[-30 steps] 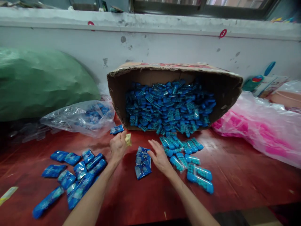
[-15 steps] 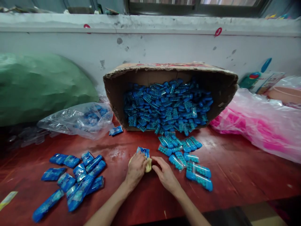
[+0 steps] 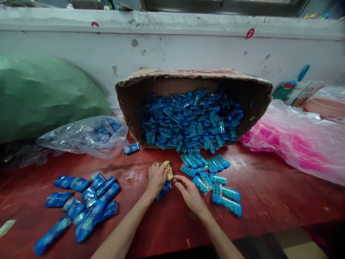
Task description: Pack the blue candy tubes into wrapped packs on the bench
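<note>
A stack of blue packets (image 3: 165, 189) is clamped in the closed left hand (image 3: 157, 178), with a yellowish wad (image 3: 168, 172), while the half-open right hand (image 3: 189, 192) steadies its end, holding nothing.

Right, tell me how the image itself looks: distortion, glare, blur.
Head view: wide-angle lens bows the wall ledge and cardboard box; soft daylight with faint sheen on the red table and glare on the clear plastic bag; left hand and right hand fairly sharp, corners smeared.
</note>
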Demonstrator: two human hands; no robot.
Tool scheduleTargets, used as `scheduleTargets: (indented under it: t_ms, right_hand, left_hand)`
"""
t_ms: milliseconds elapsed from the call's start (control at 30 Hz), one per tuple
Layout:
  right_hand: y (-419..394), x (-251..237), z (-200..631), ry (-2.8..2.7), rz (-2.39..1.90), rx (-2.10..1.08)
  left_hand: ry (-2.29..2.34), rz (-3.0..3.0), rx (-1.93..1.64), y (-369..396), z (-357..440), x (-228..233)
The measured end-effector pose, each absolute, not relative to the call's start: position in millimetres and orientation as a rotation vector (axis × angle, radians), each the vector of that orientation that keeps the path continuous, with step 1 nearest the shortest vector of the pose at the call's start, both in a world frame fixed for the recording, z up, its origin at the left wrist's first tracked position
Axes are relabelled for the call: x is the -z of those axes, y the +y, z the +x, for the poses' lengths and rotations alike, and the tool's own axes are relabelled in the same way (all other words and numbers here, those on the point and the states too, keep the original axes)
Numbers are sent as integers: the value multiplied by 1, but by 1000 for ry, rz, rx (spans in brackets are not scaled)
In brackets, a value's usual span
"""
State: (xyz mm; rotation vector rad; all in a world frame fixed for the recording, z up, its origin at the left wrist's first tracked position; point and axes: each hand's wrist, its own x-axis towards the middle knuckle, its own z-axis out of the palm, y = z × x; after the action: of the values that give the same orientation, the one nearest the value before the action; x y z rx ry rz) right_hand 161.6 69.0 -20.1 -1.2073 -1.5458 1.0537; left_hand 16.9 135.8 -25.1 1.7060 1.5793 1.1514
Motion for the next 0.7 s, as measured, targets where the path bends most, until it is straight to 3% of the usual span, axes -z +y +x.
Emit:
scheduleTargets:
  t_ms: [267,367,567,700]
  right_hand:
    - [63,18,145,-2230,-1429,-557]
    - [61,19,138,-2433,-1499,-512]
    - [96,-10,143,-2094,-1534,-443]
    - [144,-22,119,-1968,-1308,-709]
  left_hand:
    - [1723,1984,-981,139,4,9]
    - [1705,2107,-918,145,-2,11]
    - [1748,2067,-995,158,-8,19]
    - [1762,1950,-1155,167,-17,-3]
